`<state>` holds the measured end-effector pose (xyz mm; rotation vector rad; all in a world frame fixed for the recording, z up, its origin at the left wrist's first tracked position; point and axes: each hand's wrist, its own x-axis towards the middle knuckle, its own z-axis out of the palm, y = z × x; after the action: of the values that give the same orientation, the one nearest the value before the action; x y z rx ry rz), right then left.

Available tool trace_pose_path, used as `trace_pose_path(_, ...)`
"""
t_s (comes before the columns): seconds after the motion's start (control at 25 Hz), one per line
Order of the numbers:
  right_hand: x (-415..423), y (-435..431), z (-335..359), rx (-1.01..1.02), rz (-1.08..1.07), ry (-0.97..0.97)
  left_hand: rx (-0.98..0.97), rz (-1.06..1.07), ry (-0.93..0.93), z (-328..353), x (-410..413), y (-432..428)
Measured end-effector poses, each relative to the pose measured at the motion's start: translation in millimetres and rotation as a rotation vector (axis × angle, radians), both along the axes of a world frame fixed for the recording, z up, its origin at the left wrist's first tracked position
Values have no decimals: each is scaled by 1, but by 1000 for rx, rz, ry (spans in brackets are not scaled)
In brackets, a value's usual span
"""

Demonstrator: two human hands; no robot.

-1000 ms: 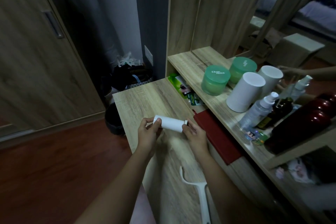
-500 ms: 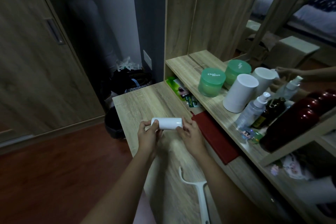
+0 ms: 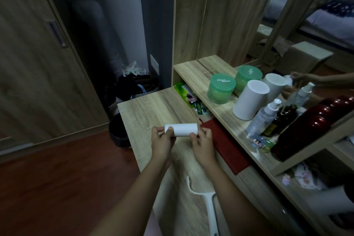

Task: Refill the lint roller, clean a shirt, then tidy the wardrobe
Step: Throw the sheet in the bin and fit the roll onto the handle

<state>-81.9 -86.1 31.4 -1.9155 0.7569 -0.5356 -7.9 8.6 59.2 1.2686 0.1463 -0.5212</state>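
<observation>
A wooden bench (image 3: 153,109) with a raised shelf (image 3: 193,72) on its right. On the shelf stand a green jar (image 3: 220,90), a white cylinder (image 3: 249,99), a clear spray bottle (image 3: 262,119) and dark red bottles (image 3: 306,126). A red folder (image 3: 226,143) lies below. A dark bin (image 3: 117,132) sits on the floor, far left.

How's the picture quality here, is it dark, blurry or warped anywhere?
Head view: dim overall, with the corner behind the desk nearly black. The wide lens bends the wardrobe door and shelf edges toward the frame borders. The white roll between the left hand and right hand is the brightest thing and reasonably sharp. The spray bottle looks smeared, and the mirror doubles the jars.
</observation>
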Motion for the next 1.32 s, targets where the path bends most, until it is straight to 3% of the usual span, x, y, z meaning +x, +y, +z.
trace_pose_path(0.2,-14,-12,11,193,-123,-148,204,-408,-11,2,12,13)
trace_pose_path(0.32,-19,-19,16,185,-39,-113,216,-613,104,2,12,26)
trace_pose_path(0.48,-18,-16,22,237,114,-103,143,-696,145,14,3,26)
trace_pose_path(0.72,-22,-13,37,359,254,-96,184,-893,-47,30,-3,21)
trace_pose_path(0.88,-29,-10,39,407,292,-36,177,-878,-135,27,-10,17)
trace_pose_path(1.0,-44,-7,25,325,-67,-16,133,-785,-127,22,-9,12)
trace_pose_path(1.12,-77,17,-5,135,-592,284,118,-775,-126,18,-9,10)
trace_pose_path(1.24,-102,53,-44,182,-696,664,143,-784,-134,13,-10,9)
trace_pose_path(1.32,-108,63,-57,294,-604,694,154,-790,-133,10,-11,8)
